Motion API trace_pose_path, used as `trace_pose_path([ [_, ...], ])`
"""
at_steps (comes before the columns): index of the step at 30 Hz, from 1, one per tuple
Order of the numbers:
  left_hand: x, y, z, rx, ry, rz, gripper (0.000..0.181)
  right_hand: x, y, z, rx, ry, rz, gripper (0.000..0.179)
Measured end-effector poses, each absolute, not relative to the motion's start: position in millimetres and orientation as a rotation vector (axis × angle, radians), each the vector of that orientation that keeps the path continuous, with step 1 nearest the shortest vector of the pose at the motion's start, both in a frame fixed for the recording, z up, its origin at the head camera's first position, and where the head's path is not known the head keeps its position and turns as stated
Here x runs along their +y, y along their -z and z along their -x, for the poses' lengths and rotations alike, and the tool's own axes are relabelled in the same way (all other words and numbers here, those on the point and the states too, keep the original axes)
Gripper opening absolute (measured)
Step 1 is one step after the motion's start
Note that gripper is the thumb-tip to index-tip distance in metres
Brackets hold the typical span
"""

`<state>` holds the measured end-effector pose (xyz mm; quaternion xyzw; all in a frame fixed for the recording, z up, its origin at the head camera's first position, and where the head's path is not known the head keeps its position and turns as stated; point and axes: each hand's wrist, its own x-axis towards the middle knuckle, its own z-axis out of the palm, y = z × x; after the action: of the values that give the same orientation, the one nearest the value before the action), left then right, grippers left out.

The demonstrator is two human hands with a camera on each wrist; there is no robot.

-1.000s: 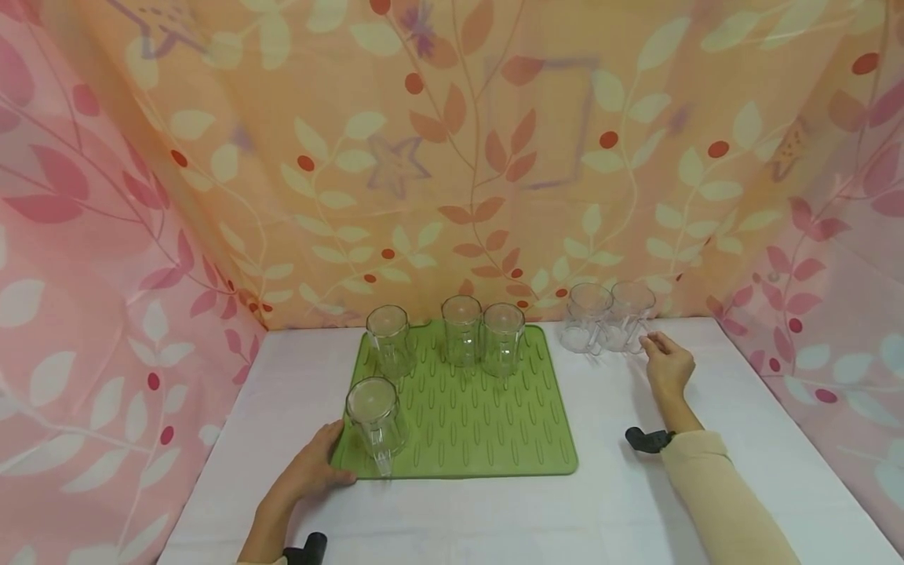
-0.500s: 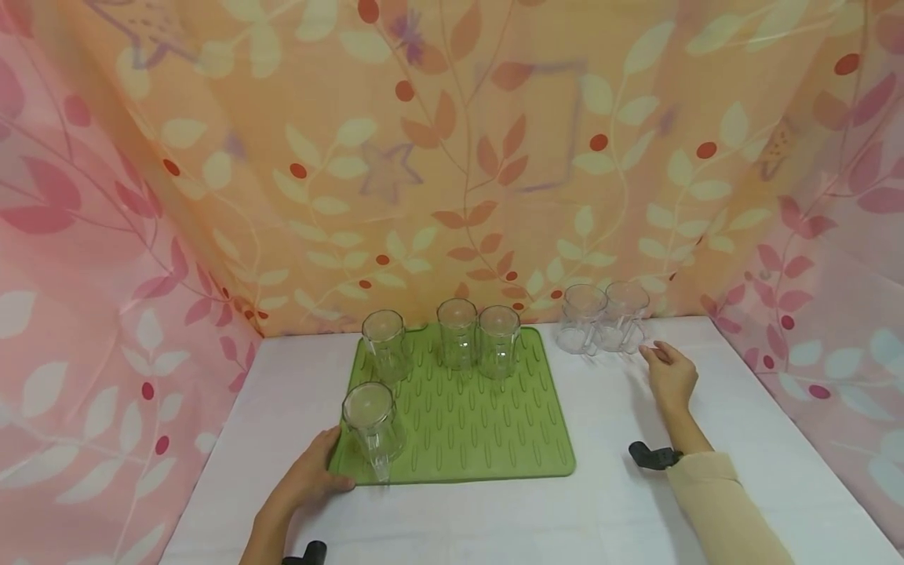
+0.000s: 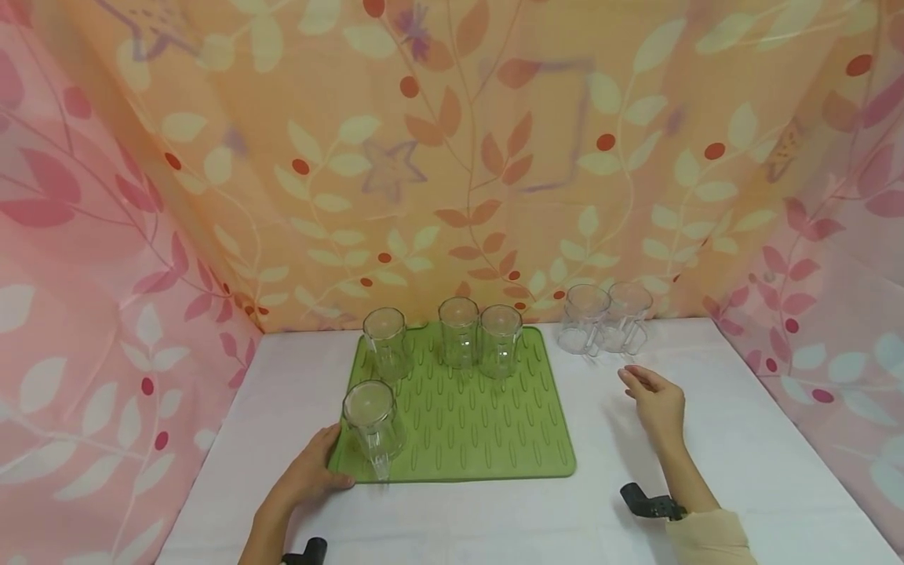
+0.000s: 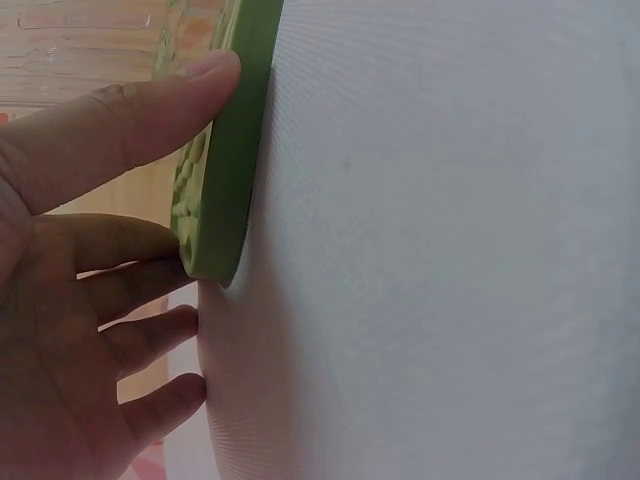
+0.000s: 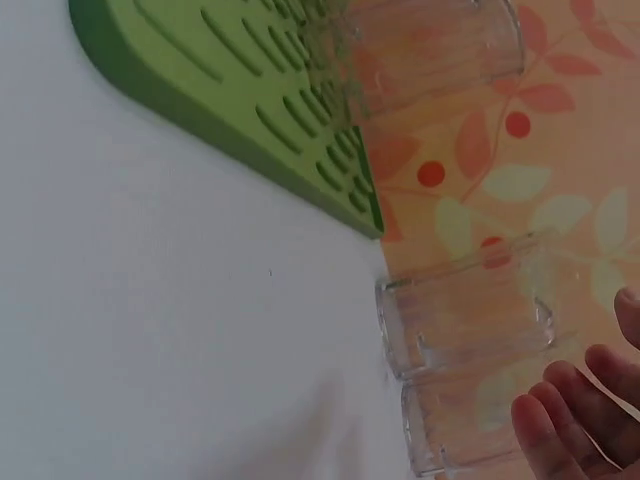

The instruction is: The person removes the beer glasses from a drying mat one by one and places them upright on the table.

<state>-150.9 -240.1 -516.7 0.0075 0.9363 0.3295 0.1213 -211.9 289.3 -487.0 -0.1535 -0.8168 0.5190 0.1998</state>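
Note:
My left hand [image 3: 308,471] rests at the near left corner of a green ridged mat [image 3: 487,439]. In the left wrist view its thumb lies along the mat's edge and the fingers, fairly straight, touch the corner side. Close to it on the mat stands a clear glass mug [image 3: 373,420], handle toward the front. Three more glass mugs stand along the mat's back: one left [image 3: 388,345], two side by side [image 3: 459,333]. My right hand [image 3: 658,404] hovers with loose fingers, holding nothing, in front of two glass mugs [image 3: 585,318] standing together off the mat.
A white cloth [image 3: 508,518] covers the table under the mat. Patterned fabric [image 3: 452,157] hangs directly behind the mugs and along both sides. Black cameras [image 3: 646,502] are strapped to both wrists.
My right hand has drawn back from the two mugs at the right, toward the front and slightly left. The left hand stays at the mat's corner; the mugs have not moved.

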Motion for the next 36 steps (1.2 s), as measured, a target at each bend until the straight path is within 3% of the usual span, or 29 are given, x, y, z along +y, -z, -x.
trace_pose_path([
  [19,-236.0,515.6,150.9,2.738,-0.938,-0.021,0.106,192.9,505.2,173.7,-2.354,-1.872,-0.05,0.033],
  [36,-238.0,512.4,152.5,2.751,-0.916,-0.024,0.104,84.1,510.4,162.9,-2.402,-2.065,-0.783,0.039],
])
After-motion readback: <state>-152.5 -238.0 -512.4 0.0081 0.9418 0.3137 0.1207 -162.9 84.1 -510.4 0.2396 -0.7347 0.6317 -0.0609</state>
